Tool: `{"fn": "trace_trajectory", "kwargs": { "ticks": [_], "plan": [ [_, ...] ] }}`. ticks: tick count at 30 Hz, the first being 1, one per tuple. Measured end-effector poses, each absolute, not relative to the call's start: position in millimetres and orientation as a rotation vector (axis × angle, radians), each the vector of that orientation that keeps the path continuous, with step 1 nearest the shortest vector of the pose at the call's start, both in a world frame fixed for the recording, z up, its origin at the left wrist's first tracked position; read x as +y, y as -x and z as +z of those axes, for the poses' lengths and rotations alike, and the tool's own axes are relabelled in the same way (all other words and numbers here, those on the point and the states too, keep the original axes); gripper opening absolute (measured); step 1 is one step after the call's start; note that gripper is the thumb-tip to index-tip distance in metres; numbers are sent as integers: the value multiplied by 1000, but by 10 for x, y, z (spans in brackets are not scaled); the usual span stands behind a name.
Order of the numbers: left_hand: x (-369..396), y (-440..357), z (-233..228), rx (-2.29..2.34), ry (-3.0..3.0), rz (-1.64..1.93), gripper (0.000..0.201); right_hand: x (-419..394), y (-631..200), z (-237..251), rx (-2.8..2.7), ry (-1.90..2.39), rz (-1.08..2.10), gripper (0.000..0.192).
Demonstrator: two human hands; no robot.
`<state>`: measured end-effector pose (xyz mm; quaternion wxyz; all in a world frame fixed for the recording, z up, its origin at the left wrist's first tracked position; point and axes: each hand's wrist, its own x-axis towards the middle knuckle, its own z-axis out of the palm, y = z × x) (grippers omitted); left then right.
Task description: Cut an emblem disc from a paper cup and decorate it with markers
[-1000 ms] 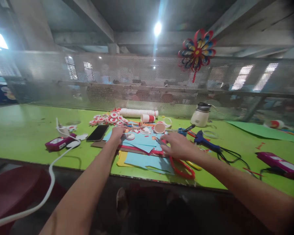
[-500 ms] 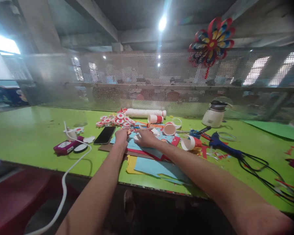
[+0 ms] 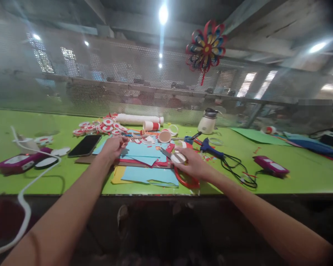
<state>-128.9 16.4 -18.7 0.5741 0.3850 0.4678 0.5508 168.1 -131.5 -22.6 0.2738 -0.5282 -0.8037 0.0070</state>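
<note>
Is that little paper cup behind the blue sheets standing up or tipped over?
Tipped over: the paper cup lies on its side, round mouth facing the camera.

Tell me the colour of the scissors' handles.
Red, on the scissors under the right hand; head view.

Both my forearms are bare right up to the near edge of the view, with no sleeves or cuffs showing. My left hand point(image 3: 111, 147) wears no glove, ring or watch that I can make out. My right hand point(image 3: 192, 165) is also ungloved, its wrist plain, without any band or strap.
</note>
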Motion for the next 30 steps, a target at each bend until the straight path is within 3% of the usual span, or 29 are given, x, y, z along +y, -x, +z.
{"fn": "trace_trajectory", "kwargs": {
  "ticks": [4,9,13,20,30],
  "plan": [
    [-42,954,-101,1045,-1146,1067,29,-1528,-2068,-297,-2093,1458,24,42],
    [-313,377,60,879,-1464,820,9,-1547,-1976,-348,-2092,1382,63,53],
    [-432,41,17,737,-1680,660,17,-1444,-1888,-443,-2036,1351,92,51],
    [-489,-5,-153,616,-1967,474,51,-1407,-1889,-557,-1982,1319,150,49],
    [-537,-65,-319,616,-2580,478,47,-1499,-1887,-475,-1945,1253,240,50]
  ]
}}
